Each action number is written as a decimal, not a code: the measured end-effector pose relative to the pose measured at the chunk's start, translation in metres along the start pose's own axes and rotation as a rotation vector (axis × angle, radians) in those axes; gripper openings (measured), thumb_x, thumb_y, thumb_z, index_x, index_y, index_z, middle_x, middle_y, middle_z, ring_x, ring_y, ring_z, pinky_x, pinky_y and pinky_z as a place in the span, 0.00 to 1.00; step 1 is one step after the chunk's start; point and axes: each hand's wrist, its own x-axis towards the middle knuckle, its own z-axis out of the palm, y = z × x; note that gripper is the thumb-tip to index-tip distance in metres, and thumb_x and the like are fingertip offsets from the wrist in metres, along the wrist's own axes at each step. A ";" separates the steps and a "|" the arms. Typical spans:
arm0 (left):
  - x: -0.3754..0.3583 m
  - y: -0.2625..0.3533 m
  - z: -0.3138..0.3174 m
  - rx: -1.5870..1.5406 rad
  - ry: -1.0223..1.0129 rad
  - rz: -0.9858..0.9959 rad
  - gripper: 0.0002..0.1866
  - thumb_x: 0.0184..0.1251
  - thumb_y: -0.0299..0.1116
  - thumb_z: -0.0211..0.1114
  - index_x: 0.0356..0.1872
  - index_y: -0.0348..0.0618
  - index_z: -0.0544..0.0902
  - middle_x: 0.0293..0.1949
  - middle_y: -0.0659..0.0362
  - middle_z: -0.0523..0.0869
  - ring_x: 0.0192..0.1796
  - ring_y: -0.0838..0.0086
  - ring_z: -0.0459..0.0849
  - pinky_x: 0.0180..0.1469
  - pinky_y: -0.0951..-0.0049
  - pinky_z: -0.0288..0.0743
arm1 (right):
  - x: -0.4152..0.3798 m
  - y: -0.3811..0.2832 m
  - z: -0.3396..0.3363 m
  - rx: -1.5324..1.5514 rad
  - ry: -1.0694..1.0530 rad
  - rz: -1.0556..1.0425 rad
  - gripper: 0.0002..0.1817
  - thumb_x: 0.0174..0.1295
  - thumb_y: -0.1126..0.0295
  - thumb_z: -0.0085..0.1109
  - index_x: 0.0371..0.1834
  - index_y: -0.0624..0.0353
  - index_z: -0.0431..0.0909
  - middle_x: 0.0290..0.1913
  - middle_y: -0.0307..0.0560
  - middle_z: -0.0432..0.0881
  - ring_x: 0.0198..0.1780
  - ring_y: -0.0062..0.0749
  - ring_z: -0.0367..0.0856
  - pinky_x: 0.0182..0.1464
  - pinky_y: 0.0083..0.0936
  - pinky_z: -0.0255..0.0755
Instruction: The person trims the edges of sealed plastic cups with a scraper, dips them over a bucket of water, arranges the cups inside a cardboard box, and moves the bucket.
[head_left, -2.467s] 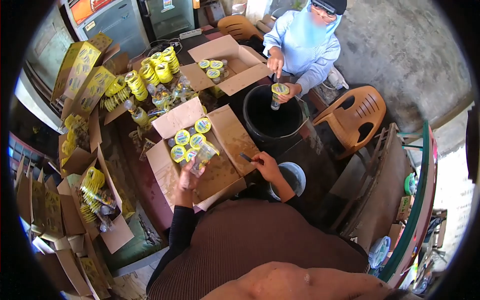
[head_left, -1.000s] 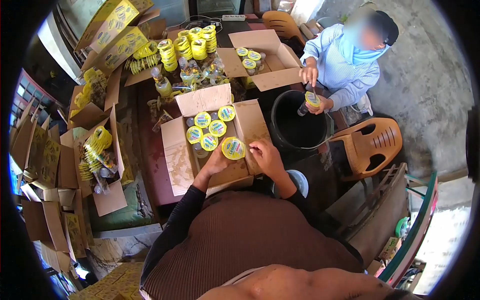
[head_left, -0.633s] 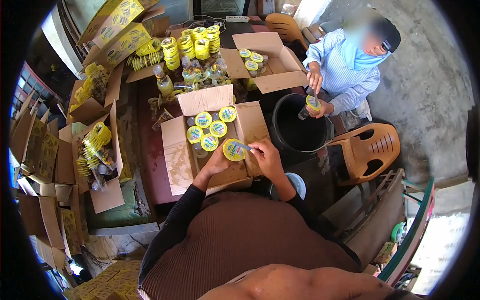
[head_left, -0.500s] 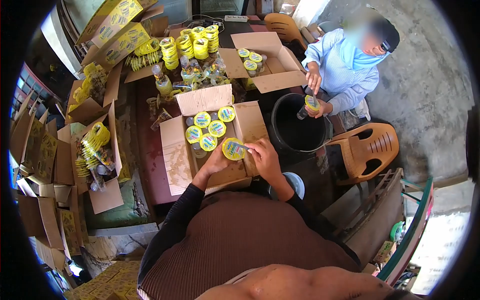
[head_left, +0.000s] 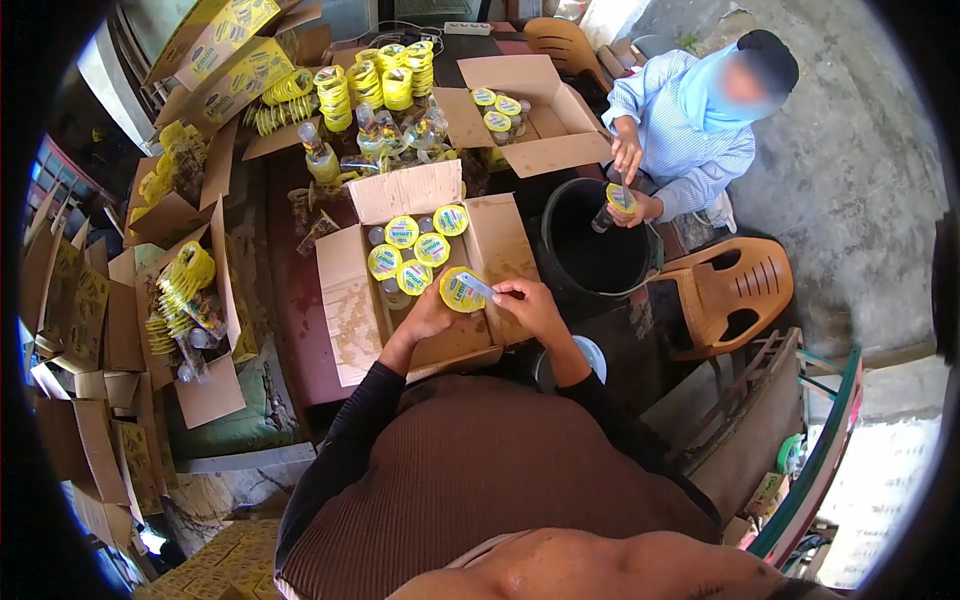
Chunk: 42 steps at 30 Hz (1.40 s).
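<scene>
My left hand (head_left: 427, 318) is closed around a cup with a yellow lemon-printed lid (head_left: 457, 299), held over the front of an open cardboard box (head_left: 345, 292). My right hand (head_left: 532, 311) pinches a flat, pale grey blade-like tool (head_left: 477, 287), which lies across that lid. Behind my left hand, several lidded cups (head_left: 432, 249) of the same kind stand in the box, with a few bare clear cup parts showing between them. The underside of the held cup is hidden.
Opposite me at the right, a person (head_left: 680, 130) works a tool on another lidded cup (head_left: 620, 198) above a black bucket (head_left: 592, 250). Farther back are a second box (head_left: 553, 158) and stacks of yellow rings (head_left: 397, 88). More cartons (head_left: 225, 290) crowd the left; an orange chair (head_left: 735, 290) stands right.
The grey tool's flat face now shows more broadly over the lid, and my right hand has turned slightly. The view has shifted a little. The other person's head has lifted.
</scene>
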 end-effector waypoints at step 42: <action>-0.002 -0.014 0.003 0.097 -0.010 -0.046 0.34 0.44 0.25 0.76 0.56 0.40 0.69 0.45 0.56 0.82 0.48 0.74 0.81 0.51 0.72 0.75 | -0.007 -0.013 -0.001 0.116 0.042 0.008 0.22 0.53 0.77 0.66 0.52 0.63 0.74 0.33 0.47 0.82 0.33 0.26 0.79 0.38 0.23 0.73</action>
